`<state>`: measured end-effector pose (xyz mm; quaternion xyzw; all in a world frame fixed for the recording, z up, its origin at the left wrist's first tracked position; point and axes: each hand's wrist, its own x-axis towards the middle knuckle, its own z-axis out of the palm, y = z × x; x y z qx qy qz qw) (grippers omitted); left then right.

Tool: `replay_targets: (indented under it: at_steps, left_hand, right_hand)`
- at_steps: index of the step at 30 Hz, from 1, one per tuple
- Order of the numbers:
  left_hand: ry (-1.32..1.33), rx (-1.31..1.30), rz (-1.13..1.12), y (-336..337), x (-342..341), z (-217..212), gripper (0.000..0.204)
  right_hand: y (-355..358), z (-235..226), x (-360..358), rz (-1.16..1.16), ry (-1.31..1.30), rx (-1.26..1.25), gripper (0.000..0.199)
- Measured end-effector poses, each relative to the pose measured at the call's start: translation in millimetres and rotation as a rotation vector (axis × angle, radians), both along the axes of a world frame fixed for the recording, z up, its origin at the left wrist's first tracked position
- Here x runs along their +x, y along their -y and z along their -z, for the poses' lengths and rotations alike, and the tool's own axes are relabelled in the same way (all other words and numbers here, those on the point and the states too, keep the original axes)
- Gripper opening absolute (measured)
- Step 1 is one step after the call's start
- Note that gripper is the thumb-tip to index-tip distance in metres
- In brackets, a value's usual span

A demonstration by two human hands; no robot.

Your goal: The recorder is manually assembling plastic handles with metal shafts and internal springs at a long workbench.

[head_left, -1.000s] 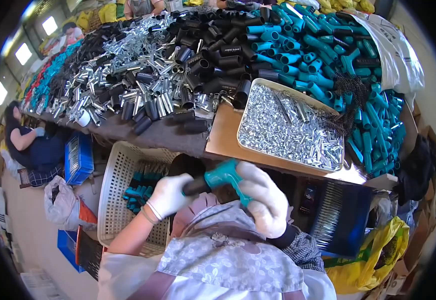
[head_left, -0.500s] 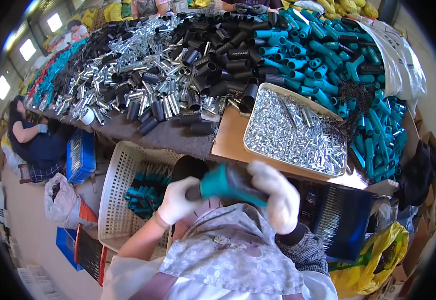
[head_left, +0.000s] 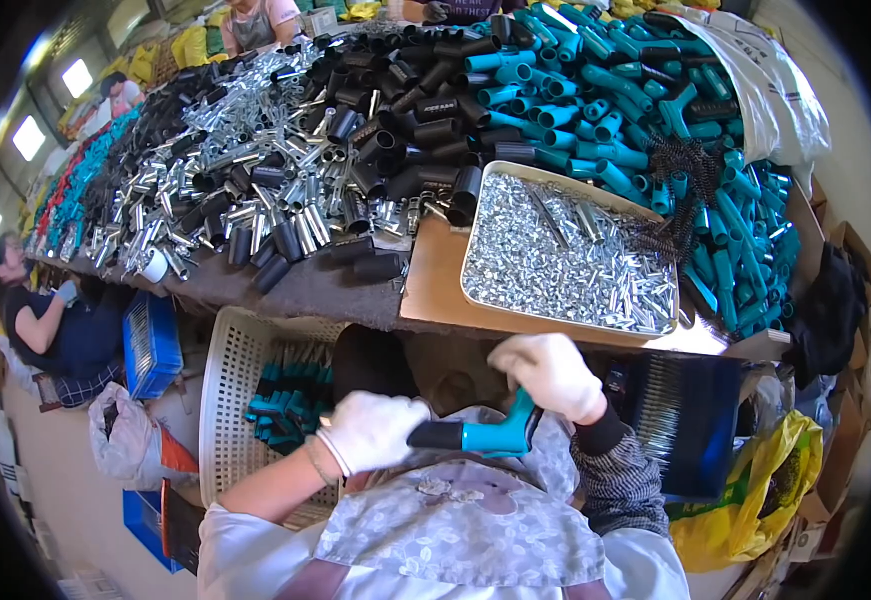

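A teal, pistol-shaped tool body with a black sleeve at its left end lies across my apron, roughly level. My white-gloved left hand is closed round the black end. At the other end, my right hand, also in a white glove, grips the upturned teal handle from above, its fingers bent over it. Beyond my right hand a shallow cream tray full of small shiny metal pins rests on cardboard. Left of my left hand, a white perforated basket contains several teal tools.
Heaps of black sleeves, silvery metal tubes and teal housings cover the table. Dark springs lie beside the tray. A blue bin of metal rods and a yellow bag are at right. Co-workers sit around the table.
The tool body, blurred and tilted before, has come down to lie level over my apron. My left hand has lowered, and my right fingers have shifted onto the upturned handle.
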<state>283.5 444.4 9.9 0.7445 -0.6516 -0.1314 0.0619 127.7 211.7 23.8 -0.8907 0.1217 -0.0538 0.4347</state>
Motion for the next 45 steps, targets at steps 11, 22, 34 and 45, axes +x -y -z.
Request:
replay_targets:
  at_steps: [11, 22, 34, 45]
  left_hand:
    - [0.327, -0.637, 0.221, 113, 75, -81, 0.037]
    - [0.647, -0.094, -0.015, 163, 179, -37, 0.015]
    - [-0.156, -0.457, -0.318, 134, 153, -69, 0.030]
    - [-0.649, -0.488, -0.177, 18, 47, -40, 0.024]
  right_hand:
    - [-25, 9, 10, -0.203, 0.103, 1.335, 0.068]
    - [-22, 13, 12, 0.040, 0.426, 1.143, 0.066]
    - [-42, -5, -5, 0.002, 0.370, 0.921, 0.068]
    - [-55, 18, 13, 0.010, 0.353, -0.022, 0.055]
